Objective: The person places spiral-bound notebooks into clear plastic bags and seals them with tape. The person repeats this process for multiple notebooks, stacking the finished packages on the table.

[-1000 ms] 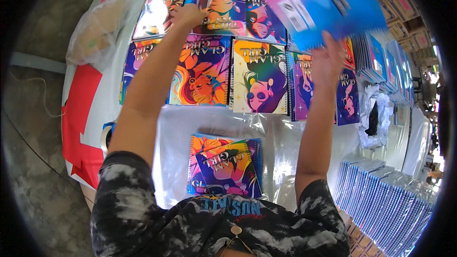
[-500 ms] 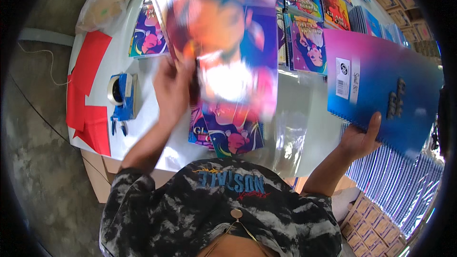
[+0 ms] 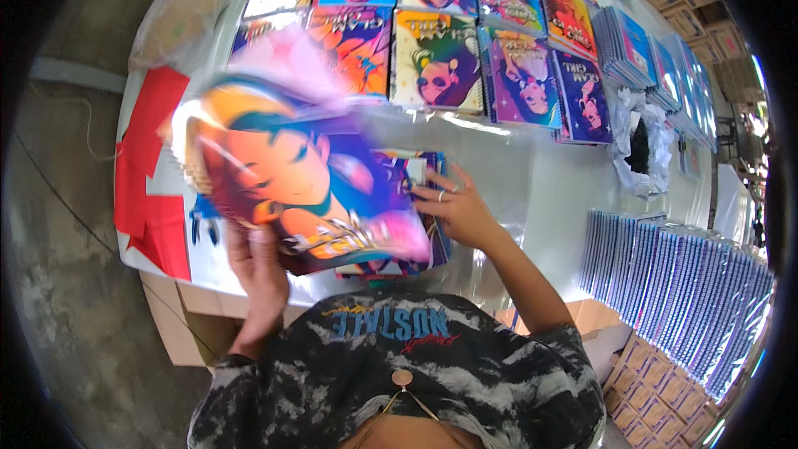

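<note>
My left hand (image 3: 259,259) grips the lower edge of a colourful spiral notebook (image 3: 287,175) with a cartoon face on its cover, held tilted above the table and blurred. My right hand (image 3: 455,208), with rings on two fingers, rests fingers spread on a small stack of notebooks (image 3: 420,199) lying on clear plastic wrap (image 3: 507,191) on the table in front of me. The lifted notebook hides most of that stack.
Two rows of colourful notebooks (image 3: 432,58) lie across the far side of the white table (image 3: 573,191). Stacks of blue-edged notebooks (image 3: 682,283) stand at the right, cardboard boxes (image 3: 657,382) below them. A red and white cloth (image 3: 150,191) hangs at the left edge.
The blue-backed notebook in my right hand is gone from it, and that hand now rests on the stack. My left hand has brought the cartoon-face notebook down and left, toward me.
</note>
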The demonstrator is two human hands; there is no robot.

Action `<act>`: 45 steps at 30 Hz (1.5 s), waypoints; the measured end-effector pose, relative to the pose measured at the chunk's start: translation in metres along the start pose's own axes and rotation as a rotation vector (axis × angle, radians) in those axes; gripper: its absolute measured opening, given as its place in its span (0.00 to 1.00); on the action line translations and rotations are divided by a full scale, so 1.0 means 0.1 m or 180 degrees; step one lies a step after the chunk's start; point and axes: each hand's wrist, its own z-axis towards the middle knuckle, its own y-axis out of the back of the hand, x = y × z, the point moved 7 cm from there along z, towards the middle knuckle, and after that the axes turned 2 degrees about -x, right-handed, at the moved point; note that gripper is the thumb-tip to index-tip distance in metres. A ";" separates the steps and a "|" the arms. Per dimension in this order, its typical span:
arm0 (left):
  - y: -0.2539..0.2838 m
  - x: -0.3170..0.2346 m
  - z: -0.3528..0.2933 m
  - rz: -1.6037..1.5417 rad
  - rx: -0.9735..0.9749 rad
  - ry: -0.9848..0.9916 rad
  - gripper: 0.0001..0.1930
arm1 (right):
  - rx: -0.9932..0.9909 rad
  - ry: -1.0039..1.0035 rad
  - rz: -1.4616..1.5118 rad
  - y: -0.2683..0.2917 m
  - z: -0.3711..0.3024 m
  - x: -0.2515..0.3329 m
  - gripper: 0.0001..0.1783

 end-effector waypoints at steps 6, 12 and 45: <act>0.04 1.27 -0.39 0.3728 0.0462 -0.0292 0.18 | -0.2381 -0.1048 -0.0595 1.46 0.88 -1.62 0.17; -0.03 1.36 -0.33 0.3130 0.0741 -0.0067 0.27 | -0.2261 -0.2256 -0.1466 1.61 1.76 -3.21 0.27; -0.64 1.24 -0.25 0.3140 0.2077 -0.1021 0.31 | -0.2978 -0.1141 -0.2404 2.47 0.42 -2.54 0.19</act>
